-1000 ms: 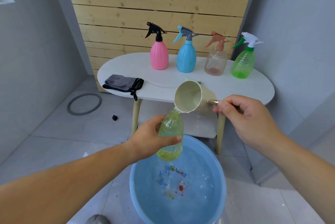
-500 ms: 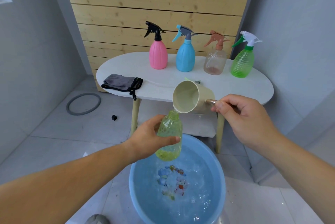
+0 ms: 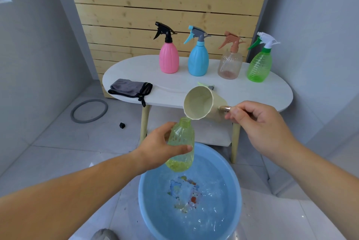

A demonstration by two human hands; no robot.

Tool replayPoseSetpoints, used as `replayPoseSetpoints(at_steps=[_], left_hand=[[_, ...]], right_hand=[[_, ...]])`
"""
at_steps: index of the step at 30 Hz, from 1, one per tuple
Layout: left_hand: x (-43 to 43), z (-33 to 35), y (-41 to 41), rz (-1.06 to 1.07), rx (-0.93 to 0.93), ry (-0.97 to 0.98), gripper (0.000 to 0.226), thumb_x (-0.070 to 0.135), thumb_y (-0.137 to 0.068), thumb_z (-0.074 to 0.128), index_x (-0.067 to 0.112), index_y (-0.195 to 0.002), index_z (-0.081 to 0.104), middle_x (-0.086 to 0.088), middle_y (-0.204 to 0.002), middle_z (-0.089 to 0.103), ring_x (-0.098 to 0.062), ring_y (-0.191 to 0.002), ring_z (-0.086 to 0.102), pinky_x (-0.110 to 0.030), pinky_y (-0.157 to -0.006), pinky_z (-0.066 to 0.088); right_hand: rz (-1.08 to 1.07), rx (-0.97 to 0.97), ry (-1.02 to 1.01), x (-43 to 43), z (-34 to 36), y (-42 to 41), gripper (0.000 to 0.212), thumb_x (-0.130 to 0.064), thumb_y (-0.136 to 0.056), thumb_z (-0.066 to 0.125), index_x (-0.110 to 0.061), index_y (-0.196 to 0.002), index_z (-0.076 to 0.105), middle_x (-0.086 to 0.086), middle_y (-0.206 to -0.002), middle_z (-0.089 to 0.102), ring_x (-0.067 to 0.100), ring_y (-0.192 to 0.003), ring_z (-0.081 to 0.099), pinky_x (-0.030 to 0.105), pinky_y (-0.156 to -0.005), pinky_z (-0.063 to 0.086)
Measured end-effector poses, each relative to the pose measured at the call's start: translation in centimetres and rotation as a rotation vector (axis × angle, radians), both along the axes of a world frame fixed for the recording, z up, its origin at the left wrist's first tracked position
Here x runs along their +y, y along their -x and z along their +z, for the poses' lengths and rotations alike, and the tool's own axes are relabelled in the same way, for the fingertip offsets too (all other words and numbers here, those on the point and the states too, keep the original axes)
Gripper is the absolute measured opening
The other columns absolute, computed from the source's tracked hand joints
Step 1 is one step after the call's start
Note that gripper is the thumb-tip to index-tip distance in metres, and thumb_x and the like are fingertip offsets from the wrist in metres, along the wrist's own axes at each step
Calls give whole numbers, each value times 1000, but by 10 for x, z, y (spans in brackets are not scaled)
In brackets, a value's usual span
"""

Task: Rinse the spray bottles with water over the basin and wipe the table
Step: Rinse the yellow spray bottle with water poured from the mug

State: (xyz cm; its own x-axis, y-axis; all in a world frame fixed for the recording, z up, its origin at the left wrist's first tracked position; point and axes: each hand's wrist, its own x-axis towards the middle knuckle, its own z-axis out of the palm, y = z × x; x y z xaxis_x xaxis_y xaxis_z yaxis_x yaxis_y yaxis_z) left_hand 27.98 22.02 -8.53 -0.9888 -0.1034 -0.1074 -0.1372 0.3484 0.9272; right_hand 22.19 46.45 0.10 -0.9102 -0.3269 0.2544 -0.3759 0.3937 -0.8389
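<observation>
My left hand (image 3: 158, 149) grips a yellow-green bottle (image 3: 181, 145) with its spray head off, held upright over the blue basin (image 3: 143, 199), which holds water. My right hand (image 3: 258, 123) holds a cream cup (image 3: 202, 104) by its handle, tipped sideways with its rim just above the bottle's open neck. A little water sits in the bottle's bottom. On the white oval table (image 3: 242, 92) stand a pink bottle (image 3: 168, 58), a blue bottle (image 3: 198, 59), a clear brownish bottle (image 3: 230, 63) and a green bottle (image 3: 259, 64). A grey cloth (image 3: 129, 88) lies at the table's left end.
A grey ring (image 3: 89, 111) and a small black cube (image 3: 122, 125) lie on the tiled floor to the left. A wooden slat panel (image 3: 167, 6) backs the table, grey walls flank it. A small green and grey object (image 3: 206, 85) lies behind the cup.
The cup stays tipped over the bottle's neck and both hands hold almost still. The water in the basin has calmed slightly.
</observation>
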Motion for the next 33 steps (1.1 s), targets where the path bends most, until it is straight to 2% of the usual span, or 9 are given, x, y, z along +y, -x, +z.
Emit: replayPoseSetpoints(at_steps=[3, 6, 9, 12, 17, 21, 28, 31, 33], left_hand=[[0, 0, -1, 7, 0, -6, 50, 31, -75, 92, 34, -117, 65, 12, -104, 76, 0, -98, 70, -26, -92, 58], [-2, 1, -1, 15, -1, -20, 48, 29, -75, 92, 35, -115, 65, 10, -104, 76, -3, -98, 71, -27, -92, 58], [-4, 2, -3, 14, -7, -22, 49, 30, -75, 91, 34, -117, 65, 9, -106, 76, -2, -99, 71, -23, -88, 57], [-5, 2, -2, 11, -19, -13, 51, 31, -75, 91, 34, -119, 64, 8, -107, 75, -1, -98, 71, -21, -86, 57], [-5, -3, 1, 11, -32, -3, 52, 31, -75, 91, 33, -119, 64, 7, -107, 75, -2, -98, 71, -22, -88, 58], [-5, -5, 5, 4, -44, 8, 52, 32, -74, 91, 33, -119, 64, 6, -108, 75, -5, -100, 71, -24, -89, 58], [-7, -4, 7, 3, -47, 7, 51, 29, -75, 90, 34, -118, 64, 7, -108, 75, -1, -98, 70, -11, -78, 55], [-7, -4, 7, 8, -43, 13, 49, 29, -75, 91, 36, -116, 64, 5, -110, 75, -4, -101, 71, -20, -87, 58], [-7, -3, 6, 8, -40, 9, 48, 29, -75, 91, 36, -114, 64, 5, -110, 75, -4, -100, 71, -19, -85, 58]], right_hand=[[-34, -215, 176, 1, -12, 7, 28, -20, -99, 54, -11, -77, 70, 3, -84, 75, 29, -94, 70, 43, -94, 54], [-75, -438, 332, 3, -32, 16, 33, -15, -100, 51, -4, -72, 62, 16, -82, 68, 32, -88, 66, 40, -90, 56], [-92, -534, 326, 8, -62, 24, 33, -14, -101, 50, -3, -70, 59, 17, -76, 62, 28, -79, 62, 31, -78, 59], [-102, -528, 167, 9, -94, 30, 32, -10, -99, 53, -4, -69, 63, 15, -71, 61, 23, -69, 57, 22, -65, 54], [30, -359, -371, 8, -139, 28, 26, -24, -94, 63, -10, -74, 72, 11, -78, 71, 16, -70, 59, 26, -63, 43], [141, -266, -600, 6, -147, 23, 25, -35, -92, 61, -16, -78, 71, 1, -79, 67, 16, -74, 61, 33, -70, 47], [402, 150, -738, 9, -139, 27, 21, -32, -94, 58, -19, -92, 74, -2, -94, 66, 16, -96, 55, 28, -95, 39], [415, 270, -754, 13, -135, 29, 22, -33, -94, 57, -18, -93, 73, -3, -101, 63, 20, -104, 49, 28, -95, 41], [416, 352, -745, 14, -132, 30, 24, -33, -92, 56, -17, -86, 72, -3, -99, 63, 21, -103, 50, 29, -90, 45]])
